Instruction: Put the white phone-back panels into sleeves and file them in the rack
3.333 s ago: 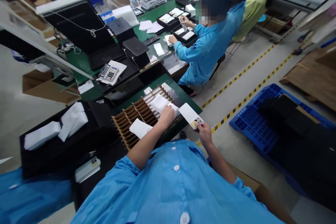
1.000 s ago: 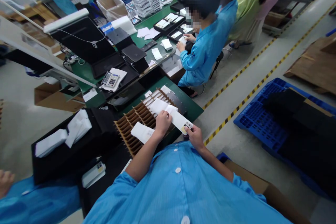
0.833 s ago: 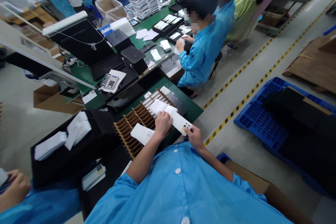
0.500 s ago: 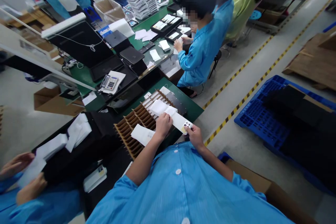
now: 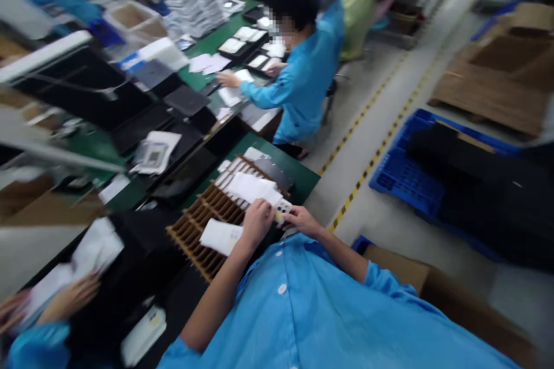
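The picture is smeared by head motion. My left hand (image 5: 256, 222) is closed on the mouth of a white pouch (image 5: 249, 188) that lies over a brown cardboard divider tray (image 5: 194, 230). My right hand (image 5: 303, 220) pinches the camera end of a white phone (image 5: 283, 206), most of which is inside the pouch. Both hands nearly touch above the tray's near right corner. Another white pouch (image 5: 220, 236) lies on the tray just left of my left hand.
The tray rests on a green table (image 5: 303, 176). A black bin with white pouches (image 5: 93, 251) stands at left, where another person's hands (image 5: 69, 300) reach. A seated person in blue (image 5: 303, 86) works beyond. A blue pallet (image 5: 402, 176) and cardboard box (image 5: 433, 294) are on the right.
My right hand has pushed the phone leftward into the pouch until only its camera end shows. The view has swung and blurred. A neighbour's hands have come in at lower left.
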The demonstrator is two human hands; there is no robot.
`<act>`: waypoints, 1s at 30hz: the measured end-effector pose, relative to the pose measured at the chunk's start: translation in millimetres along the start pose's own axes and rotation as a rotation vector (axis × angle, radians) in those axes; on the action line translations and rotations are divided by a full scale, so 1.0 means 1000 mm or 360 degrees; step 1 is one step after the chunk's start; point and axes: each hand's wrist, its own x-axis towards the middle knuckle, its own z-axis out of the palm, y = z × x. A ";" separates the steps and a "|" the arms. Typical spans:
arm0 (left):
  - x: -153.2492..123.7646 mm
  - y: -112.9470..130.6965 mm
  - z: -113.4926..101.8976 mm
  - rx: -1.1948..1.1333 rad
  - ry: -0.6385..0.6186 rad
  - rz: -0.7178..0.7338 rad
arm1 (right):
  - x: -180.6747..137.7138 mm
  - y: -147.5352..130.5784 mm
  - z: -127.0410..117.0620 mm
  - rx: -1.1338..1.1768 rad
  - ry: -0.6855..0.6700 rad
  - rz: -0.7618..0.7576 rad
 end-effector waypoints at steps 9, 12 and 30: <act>0.049 0.102 0.151 -0.0207 -0.0352 0.0012 | 0.008 0.023 -0.019 0.0381 0.0262 -0.0068; 0.049 0.132 0.176 -0.0165 -0.0454 0.0109 | -0.008 0.036 -0.030 0.0485 0.0036 -0.0068; -0.007 0.055 0.004 -0.0073 -0.0396 0.0857 | -0.047 0.038 -0.023 -0.0295 0.0704 -0.0527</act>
